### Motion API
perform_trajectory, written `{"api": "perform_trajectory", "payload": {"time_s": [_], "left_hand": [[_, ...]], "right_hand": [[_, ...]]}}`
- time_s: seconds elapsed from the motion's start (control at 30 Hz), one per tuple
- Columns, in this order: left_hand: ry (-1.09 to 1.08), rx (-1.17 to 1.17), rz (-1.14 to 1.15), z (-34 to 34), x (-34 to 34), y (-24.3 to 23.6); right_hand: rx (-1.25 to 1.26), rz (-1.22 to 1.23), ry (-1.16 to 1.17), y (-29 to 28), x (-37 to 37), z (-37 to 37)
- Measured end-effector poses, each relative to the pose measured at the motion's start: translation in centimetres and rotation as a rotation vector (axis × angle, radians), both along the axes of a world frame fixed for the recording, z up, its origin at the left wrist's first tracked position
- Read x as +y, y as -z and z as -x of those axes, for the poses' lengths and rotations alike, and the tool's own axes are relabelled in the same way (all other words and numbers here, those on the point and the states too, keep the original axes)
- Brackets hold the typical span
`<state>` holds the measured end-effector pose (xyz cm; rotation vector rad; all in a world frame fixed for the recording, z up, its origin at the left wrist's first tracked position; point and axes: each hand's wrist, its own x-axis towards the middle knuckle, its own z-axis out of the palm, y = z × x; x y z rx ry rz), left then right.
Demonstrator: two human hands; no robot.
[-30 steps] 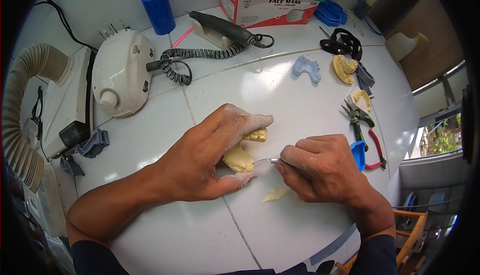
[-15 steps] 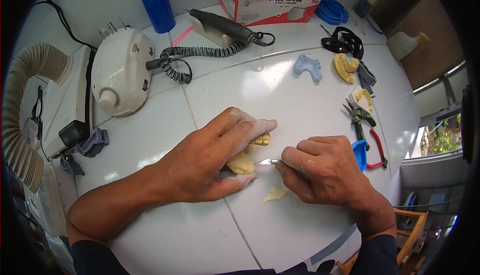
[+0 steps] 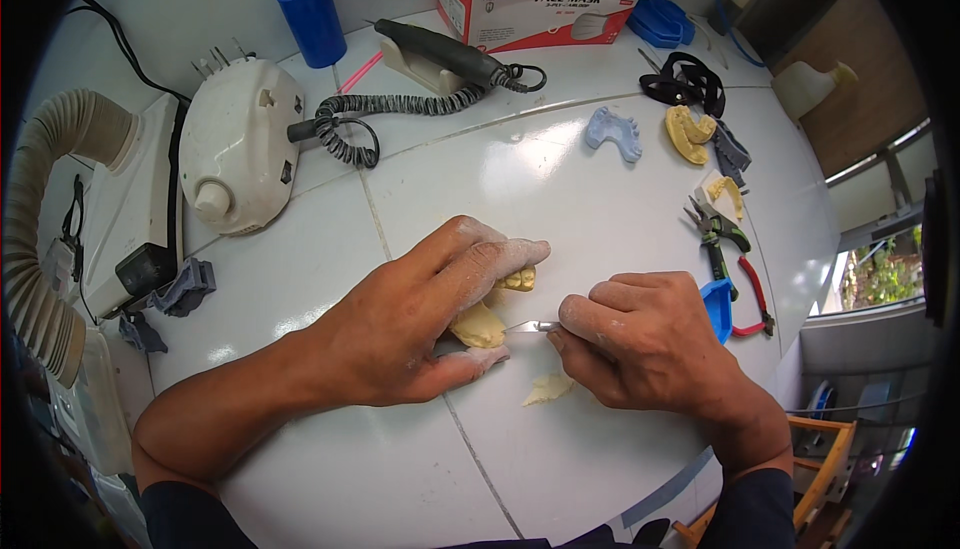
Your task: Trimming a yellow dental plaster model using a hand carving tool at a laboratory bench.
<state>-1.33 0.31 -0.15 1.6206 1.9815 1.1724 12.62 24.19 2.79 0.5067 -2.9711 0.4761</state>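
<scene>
My left hand (image 3: 430,309) is closed round a yellow plaster dental cast (image 3: 478,329), its fingers and thumb dusted white; teeth show beneath the upper fingers. My right hand (image 3: 640,339) grips a small metal knife (image 3: 540,326), its blade tip at the lower right edge of the cast. A pale yellow scrap (image 3: 548,386) lies below, between my hands. A blue tray (image 3: 717,309) sits just beyond my right hand.
White tiled bench (image 3: 520,179); white motor unit (image 3: 240,139), corded handpiece (image 3: 440,54), ridged hose (image 3: 40,199) on the left. Mask boxes (image 3: 540,14), blue cylinder (image 3: 312,24) at back. Pliers (image 3: 722,234), yellow cast (image 3: 688,136), blue impression (image 3: 613,134), black strap (image 3: 690,84) on the right.
Since a second ago my left hand and the cast have shifted slightly toward me and tilted, covering more of the teeth. My right hand has moved very little.
</scene>
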Motion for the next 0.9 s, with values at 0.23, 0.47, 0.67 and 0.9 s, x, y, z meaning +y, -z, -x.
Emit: {"api": "perform_trajectory", "payload": {"time_s": [0.23,0.47,0.67,0.9], "left_hand": [[0.007,-0.012,-0.005,-0.01,-0.11,-0.18],[0.008,-0.022,-0.008,0.00,-0.10,-0.15],[0.012,0.015,-0.050,0.20,0.00,0.01],[-0.012,-0.014,-0.039,0.17,-0.06,-0.12]], "right_hand": [[0.005,0.001,0.026,0.07,-0.23,0.12],[-0.006,0.000,0.009,-0.03,-0.13,0.13],[0.003,0.100,0.005,-0.18,0.11,0.26],[-0.019,0.077,-0.001,-0.36,0.13,0.22]]}}
